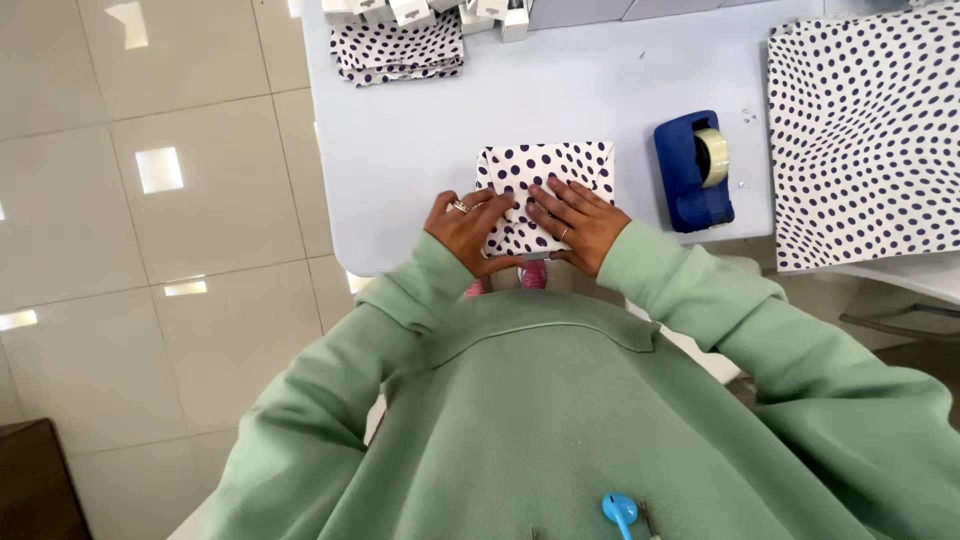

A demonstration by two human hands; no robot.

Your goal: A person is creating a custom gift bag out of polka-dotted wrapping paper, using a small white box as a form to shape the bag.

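Both hands press flat on a small parcel wrapped in white paper with dark dots (545, 190). Left hand (470, 228): fingers spread, palm down on the parcel's near left corner, a ring on one finger; nothing is clasped, the hand only bears down. Right hand (580, 222): likewise open and flat, fingertips on the near middle of the parcel, a ring visible; no pinch or closed hold seen. The fingertips of the two hands nearly meet over the paper.

Parcel lies at the near edge of a pale grey table (420, 130), roughly squared to it, directly in front of the person. Sleeves are light green.

Just to the right of the parcel, apart from it: a blue tape dispenser (692, 172) with a roll of clear tape mounted. Further right, a large sheet of the same dotted paper (865, 130), reaching the table's near right edge. At the far left of the table, a folded stack of dotted paper (398, 48), with small white boxes (412, 10) behind it. Glossy tiled floor (150, 200) to the left.
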